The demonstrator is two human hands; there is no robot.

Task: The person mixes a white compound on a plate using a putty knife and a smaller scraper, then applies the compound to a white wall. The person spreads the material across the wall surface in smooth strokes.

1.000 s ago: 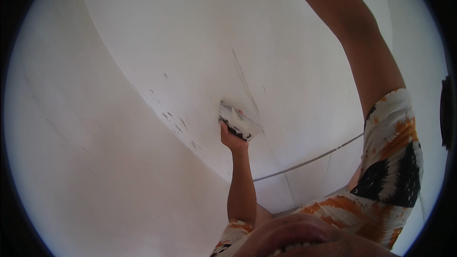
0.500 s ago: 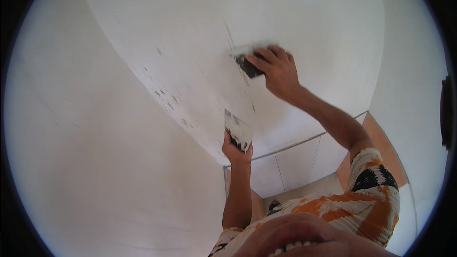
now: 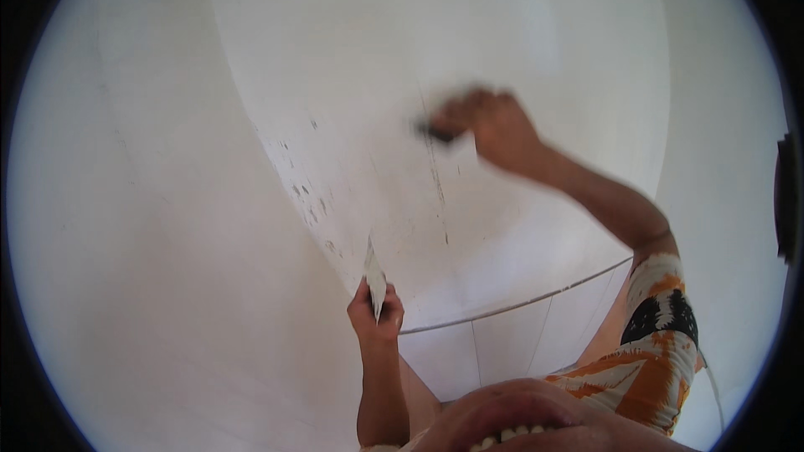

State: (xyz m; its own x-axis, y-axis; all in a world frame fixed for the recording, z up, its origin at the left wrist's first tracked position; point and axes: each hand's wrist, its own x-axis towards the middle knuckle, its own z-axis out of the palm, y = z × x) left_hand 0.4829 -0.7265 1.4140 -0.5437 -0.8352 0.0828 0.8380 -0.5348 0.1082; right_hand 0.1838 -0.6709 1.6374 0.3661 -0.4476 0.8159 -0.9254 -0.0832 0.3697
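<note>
My right hand, smeared by motion, is closed around a dark-handled putty knife at the white wall. The tool's blade is too blurred to make out, so I cannot tell whether it touches the surface. A thin dark streak runs down the wall just below it. Lower and to the left, my left hand grips a second putty knife, its blade pointing up and turned nearly edge-on. Pale paste coats that blade.
Several dark scuff marks lie along the inner corner where the left wall meets the streaked one. White tiles with a dark top edge line the lower part. At the far right rim is a dark object.
My left hand has moved left and down, and its blade has turned from face-on to nearly edge-on. The right hand has shifted slightly, blurring. The view has shifted too.
</note>
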